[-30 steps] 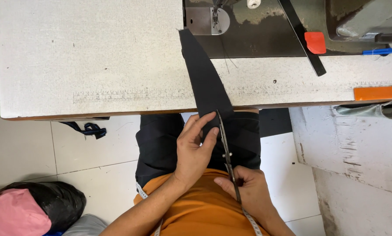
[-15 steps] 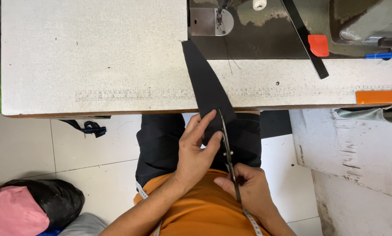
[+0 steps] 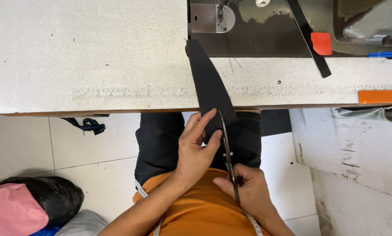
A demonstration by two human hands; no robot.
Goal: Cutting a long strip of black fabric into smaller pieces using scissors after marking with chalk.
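The black fabric strip [image 3: 209,87] lies from the sewing machine's [image 3: 257,26] needle plate across the front of the desk [image 3: 95,57] and hangs over its edge into the person's lap, where its lower end is pinched in the left hand [image 3: 196,150], thumb on top and fingers beneath. It looks thin, soft and limp, light enough to slide, so it seems best held close to the cutting line and kept taut against the desk edge. The right hand [image 3: 248,190] is closed around the handles of a pair of scissors [image 3: 227,153], whose blades point up along the strip's right edge. The desk is a pale speckled top with a ruler scale printed near its front edge, an orange bar [image 3: 381,96] at the right and a black strap [image 3: 307,37] with a red tab lying across the machine. Below is a white tiled floor [image 3: 73,144], with a pink and black bundle [image 3: 25,207] at the lower left.
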